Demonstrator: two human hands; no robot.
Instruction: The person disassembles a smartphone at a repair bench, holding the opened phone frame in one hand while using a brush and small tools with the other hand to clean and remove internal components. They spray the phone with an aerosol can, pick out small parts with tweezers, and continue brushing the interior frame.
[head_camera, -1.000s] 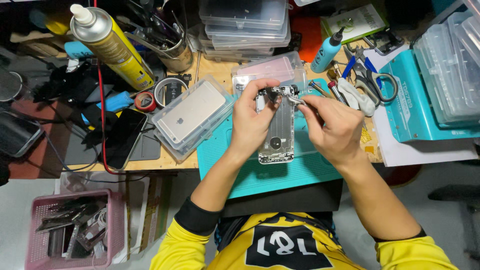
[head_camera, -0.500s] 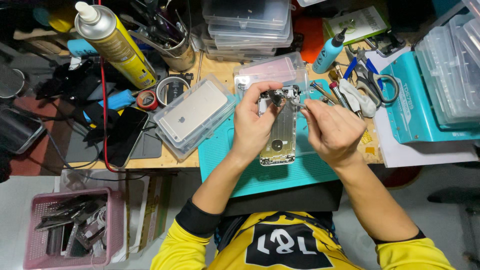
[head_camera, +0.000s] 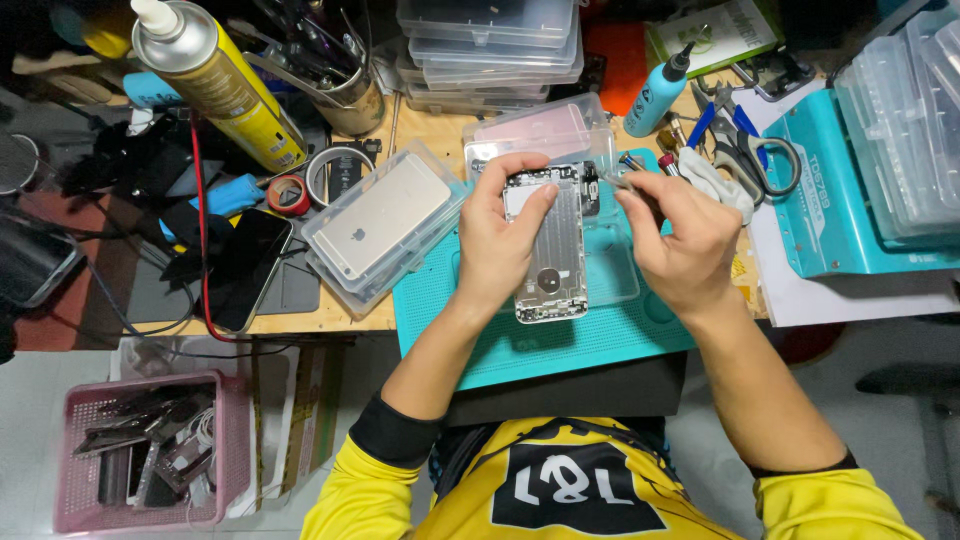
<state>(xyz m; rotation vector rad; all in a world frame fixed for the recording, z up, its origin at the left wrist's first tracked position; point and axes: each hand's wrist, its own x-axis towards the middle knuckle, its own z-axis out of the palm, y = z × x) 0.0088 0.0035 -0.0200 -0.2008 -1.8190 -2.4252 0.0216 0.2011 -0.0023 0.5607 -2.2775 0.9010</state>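
A silver phone housing, opened and showing its inside, lies over a teal work mat. My left hand grips its left edge and top, thumb pressed on the upper part. My right hand is closed at the housing's upper right corner and pinches a thin metal tool whose tip sits beside the housing's top edge. Both forearms come up from yellow sleeves at the bottom.
A clear case holding a silver phone back lies left of the mat, a dark phone further left. A yellow spray can, stacked clear boxes, a blue bottle, scissors, a teal box, a pink basket.
The housing, tilted up between both hands a second ago, now lies flatter over the mat. My right hand has shifted slightly right of its top corner.
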